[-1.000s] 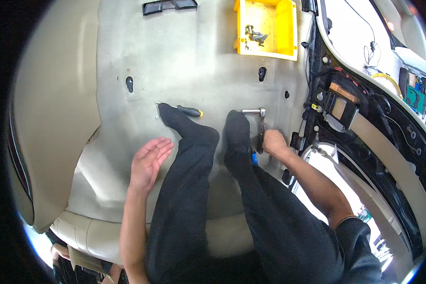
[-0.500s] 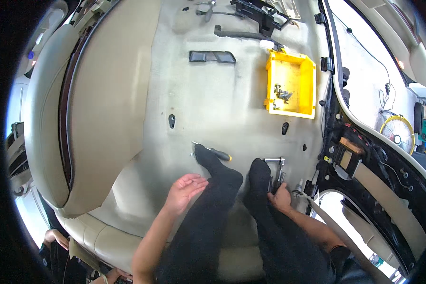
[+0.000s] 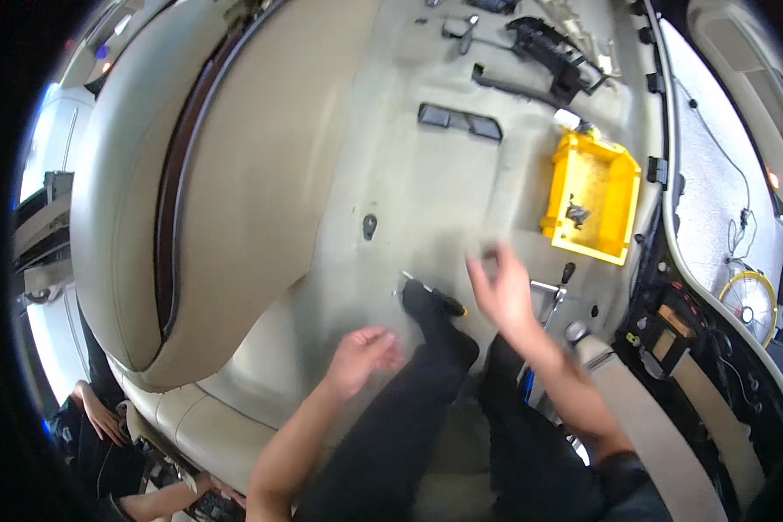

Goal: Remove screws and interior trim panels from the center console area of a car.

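- Seat back [image 3: 252, 165] at far left: broad, beige and leather-like, smoothly padded, with a dark glossy strip along its curved side.
- Left hand [image 3: 365, 361]: above the person's dark-clothed leg [image 3: 391, 418], fingers curled inward; motion blurs it, so I cannot tell whether anything is pinched there.
- Screwdriver [image 3: 450, 304]: on the pale grey floor covering [image 3: 426, 200], beside the socked foot [image 3: 424, 302], thin metal shaft, black-and-yellow handle. It should be light and stiff; the thick handle is the place to grasp.
- Trim piece [image 3: 459, 122]: dark, long and flat, probably light plastic, best lifted by its edges.
- Right hand [image 3: 503, 296]: thumb and fingers parted, nothing seen between them, between screwdriver and ratchet.
- Ratchet wrench [image 3: 558, 296]: on the floor just right of that hand, shiny metal, rigid, likely dense and slick; hold it along the handle, clear of the head.
- Yellow bin [image 3: 619, 207]: stiff, straight-walled plastic, rim easy to grip, small dark hardware [image 3: 577, 211] inside.
- Belt webbing [image 3: 652, 426]: beige, flat, woven, pliable.
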Tool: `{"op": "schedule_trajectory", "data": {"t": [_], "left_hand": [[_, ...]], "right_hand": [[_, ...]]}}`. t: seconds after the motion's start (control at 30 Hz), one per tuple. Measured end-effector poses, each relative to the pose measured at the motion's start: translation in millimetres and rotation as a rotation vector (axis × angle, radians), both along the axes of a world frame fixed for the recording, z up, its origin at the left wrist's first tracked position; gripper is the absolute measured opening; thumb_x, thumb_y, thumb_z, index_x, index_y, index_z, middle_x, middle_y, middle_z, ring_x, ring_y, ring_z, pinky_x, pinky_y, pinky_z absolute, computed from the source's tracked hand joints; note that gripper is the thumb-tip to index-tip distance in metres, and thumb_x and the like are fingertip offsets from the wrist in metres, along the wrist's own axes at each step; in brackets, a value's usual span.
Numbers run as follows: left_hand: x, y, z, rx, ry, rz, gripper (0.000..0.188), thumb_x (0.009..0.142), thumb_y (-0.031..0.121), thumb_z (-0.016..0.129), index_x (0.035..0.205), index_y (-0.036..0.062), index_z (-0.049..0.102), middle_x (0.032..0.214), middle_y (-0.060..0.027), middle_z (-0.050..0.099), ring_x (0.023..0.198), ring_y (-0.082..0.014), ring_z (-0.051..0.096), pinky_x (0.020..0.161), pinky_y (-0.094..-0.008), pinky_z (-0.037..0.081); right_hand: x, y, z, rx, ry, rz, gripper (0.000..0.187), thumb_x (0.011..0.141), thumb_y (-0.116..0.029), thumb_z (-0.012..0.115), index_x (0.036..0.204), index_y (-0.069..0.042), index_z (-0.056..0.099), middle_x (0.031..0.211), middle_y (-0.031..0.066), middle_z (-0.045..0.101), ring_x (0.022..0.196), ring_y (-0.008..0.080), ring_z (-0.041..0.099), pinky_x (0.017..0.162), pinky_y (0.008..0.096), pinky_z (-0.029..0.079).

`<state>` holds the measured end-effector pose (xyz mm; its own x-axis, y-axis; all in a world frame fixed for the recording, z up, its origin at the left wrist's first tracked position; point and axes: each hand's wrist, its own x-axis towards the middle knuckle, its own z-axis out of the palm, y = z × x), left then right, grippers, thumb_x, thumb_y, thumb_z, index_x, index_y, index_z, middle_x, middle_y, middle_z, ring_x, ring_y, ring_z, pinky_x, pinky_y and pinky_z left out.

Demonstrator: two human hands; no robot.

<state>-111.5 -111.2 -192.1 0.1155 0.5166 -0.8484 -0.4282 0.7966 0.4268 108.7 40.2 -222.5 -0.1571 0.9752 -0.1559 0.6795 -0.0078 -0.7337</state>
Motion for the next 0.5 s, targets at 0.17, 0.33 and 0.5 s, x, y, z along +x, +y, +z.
{"op": "schedule_trajectory", "data": {"t": [0.17, 0.33, 0.5], "left_hand": [[-13, -1, -3, -0.069, 0.091, 0.076, 0.025, 0.096, 0.021, 0.055, 0.106, -0.0009, 0.06, 0.094, -0.0096, 0.066, 0.081, -0.0163, 0.065, 0.074, -0.0292, 0.053], [-27, -3, -10, -0.021, 0.03, 0.246, 0.031, 0.098, 0.019, 0.05, 0.119, -0.0038, 0.054, 0.108, -0.0138, 0.062, 0.095, -0.0219, 0.064, 0.086, -0.0325, 0.052], [-24, 0, -6, -0.02, 0.033, 0.176, 0.025, 0.098, 0.016, 0.05, 0.114, -0.0018, 0.056, 0.108, -0.0143, 0.062, 0.097, -0.0227, 0.064, 0.087, -0.0338, 0.052]], "right_hand": [[-119, 212, -23, 0.55, 0.048, -0.292, 0.043, 0.086, -0.03, 0.061, 0.101, 0.008, 0.047, 0.093, 0.0279, 0.055, 0.089, 0.0456, 0.055, 0.084, 0.0497, 0.046], [-139, 333, -75, 0.47, -0.311, -0.127, 0.066, 0.092, -0.042, 0.046, 0.107, 0.022, 0.044, 0.091, 0.0316, 0.061, 0.087, 0.0447, 0.06, 0.078, 0.0474, 0.05], [-134, 414, -128, 0.414, -0.743, 0.321, 0.029, 0.085, -0.029, 0.052, 0.081, -0.006, 0.07, 0.08, 0.0146, 0.069, 0.081, 0.0346, 0.067, 0.07, 0.0408, 0.054]]}}
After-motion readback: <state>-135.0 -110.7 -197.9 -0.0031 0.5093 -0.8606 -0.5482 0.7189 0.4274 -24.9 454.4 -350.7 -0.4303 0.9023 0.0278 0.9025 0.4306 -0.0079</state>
